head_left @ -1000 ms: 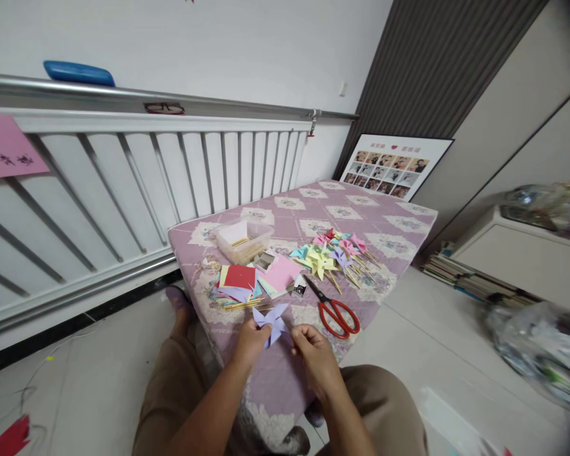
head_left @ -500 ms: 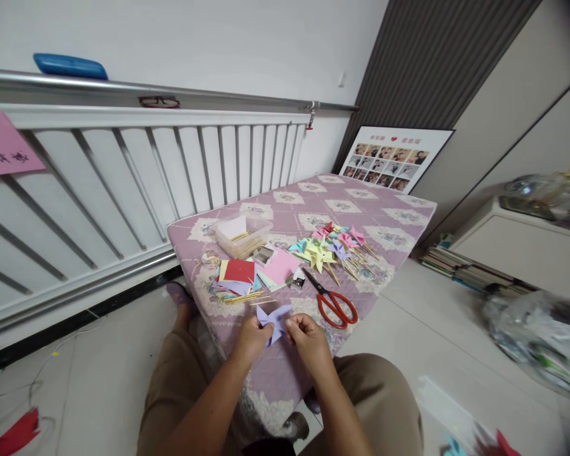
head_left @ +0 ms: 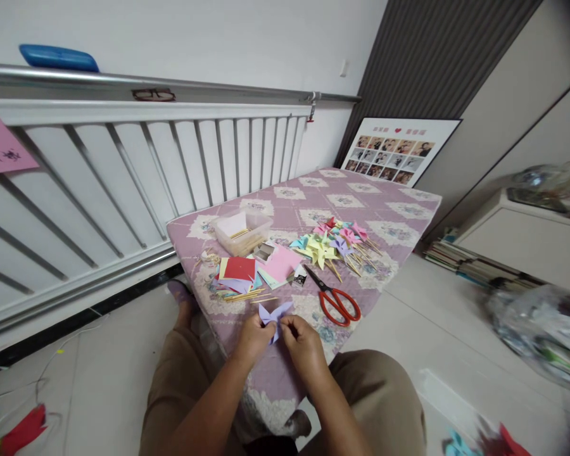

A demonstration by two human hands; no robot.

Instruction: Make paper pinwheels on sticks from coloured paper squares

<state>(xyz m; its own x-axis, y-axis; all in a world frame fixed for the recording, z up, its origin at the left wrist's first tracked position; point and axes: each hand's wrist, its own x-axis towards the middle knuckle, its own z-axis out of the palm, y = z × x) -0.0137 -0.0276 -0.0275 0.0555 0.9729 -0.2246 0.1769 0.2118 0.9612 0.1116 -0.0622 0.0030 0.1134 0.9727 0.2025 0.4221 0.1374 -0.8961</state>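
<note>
A purple paper pinwheel (head_left: 272, 316) is held above the near edge of the cloth-covered table (head_left: 266, 373). My left hand (head_left: 255, 337) pinches it from the left, thumb over its middle. From the right, my right hand (head_left: 303, 339) has its fingers pinched together at the pinwheel's centre; what lies between those fingertips is too small to make out. Red-handled scissors (head_left: 338, 304) lie to the right beyond my right hand. Just past the pinwheel are thin wooden sticks (head_left: 247, 296) and a stack of coloured paper squares (head_left: 237, 269).
Finished pinwheels on sticks (head_left: 335, 246) lie in a heap farther back. A clear plastic box (head_left: 242, 233) with sticks stands at the left, beside pink paper (head_left: 281, 263). A white radiator (head_left: 218, 158) borders the table's left side. A photo board (head_left: 401, 151) leans at the far end.
My right hand has moved slightly left, bringing its pinched fingers to the pinwheel's centre. My left hand keeps its hold. The camera view has shifted a little.
</note>
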